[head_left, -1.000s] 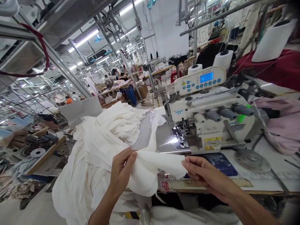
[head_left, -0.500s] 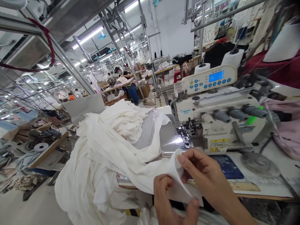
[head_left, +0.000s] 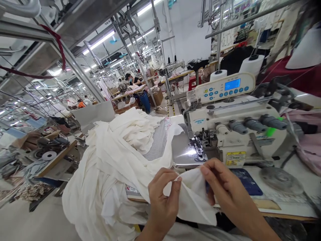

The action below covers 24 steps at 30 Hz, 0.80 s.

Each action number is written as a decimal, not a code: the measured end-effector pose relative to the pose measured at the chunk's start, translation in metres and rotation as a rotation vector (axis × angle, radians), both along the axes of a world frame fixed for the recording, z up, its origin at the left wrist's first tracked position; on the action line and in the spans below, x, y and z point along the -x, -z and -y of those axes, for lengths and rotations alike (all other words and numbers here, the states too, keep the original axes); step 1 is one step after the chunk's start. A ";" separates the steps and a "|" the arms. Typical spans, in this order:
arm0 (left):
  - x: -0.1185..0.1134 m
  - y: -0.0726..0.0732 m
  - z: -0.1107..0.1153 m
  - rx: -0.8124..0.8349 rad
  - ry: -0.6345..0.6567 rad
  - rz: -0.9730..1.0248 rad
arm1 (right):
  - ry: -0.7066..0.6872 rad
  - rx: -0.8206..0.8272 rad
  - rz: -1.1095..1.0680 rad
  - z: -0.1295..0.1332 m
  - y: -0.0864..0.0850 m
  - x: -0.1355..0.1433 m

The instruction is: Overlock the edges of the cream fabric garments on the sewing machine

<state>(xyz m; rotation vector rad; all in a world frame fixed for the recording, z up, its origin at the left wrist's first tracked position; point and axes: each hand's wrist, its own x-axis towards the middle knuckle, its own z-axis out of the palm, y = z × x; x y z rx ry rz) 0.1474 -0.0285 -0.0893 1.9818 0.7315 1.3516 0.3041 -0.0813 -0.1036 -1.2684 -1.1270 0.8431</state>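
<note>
A white piece of fabric (head_left: 194, 197) hangs between my two hands in front of the sewing machine. My left hand (head_left: 164, 197) pinches its edge between thumb and fingers. On the other side, my right hand (head_left: 220, 184) grips the upper right edge, close to the machine's metal plate (head_left: 184, 155). The JACK overlock sewing machine (head_left: 233, 124) stands just beyond, its blue display lit. No fabric shows under its presser foot (head_left: 199, 149). A large heap of white cloth (head_left: 107, 160) lies left of my hands and drapes over the table's front edge.
White thread cones (head_left: 252, 63) stand behind the machine. A dark blue pad (head_left: 245, 180) and a round metal piece (head_left: 281, 180) lie on the table at right. Pink fabric (head_left: 308, 134) is at the far right. A masked co-worker (head_left: 134, 80) sits at a distant table.
My left hand has moved up and left and now pinches the fabric edge. The fabric, earlier curled between the hands, is spread out into a hanging flap. My right hand has shifted slightly right.
</note>
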 end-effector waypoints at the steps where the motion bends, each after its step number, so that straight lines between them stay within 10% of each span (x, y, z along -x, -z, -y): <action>1: 0.003 -0.001 0.001 -0.049 -0.007 0.018 | 0.072 0.000 0.060 0.000 0.002 -0.002; 5: 0.020 -0.008 0.008 -0.174 -0.037 0.012 | 0.143 -0.115 0.340 -0.002 0.005 -0.009; 13: 0.018 -0.019 -0.015 0.520 -0.120 0.085 | 0.034 -0.254 0.497 -0.020 -0.013 -0.009; 18: 0.022 -0.009 -0.014 0.243 -0.126 -0.358 | 0.005 -0.312 0.580 -0.025 -0.029 -0.013; 24: 0.087 -0.001 -0.028 0.062 -0.375 -0.487 | 0.220 -0.312 0.634 -0.014 -0.040 -0.039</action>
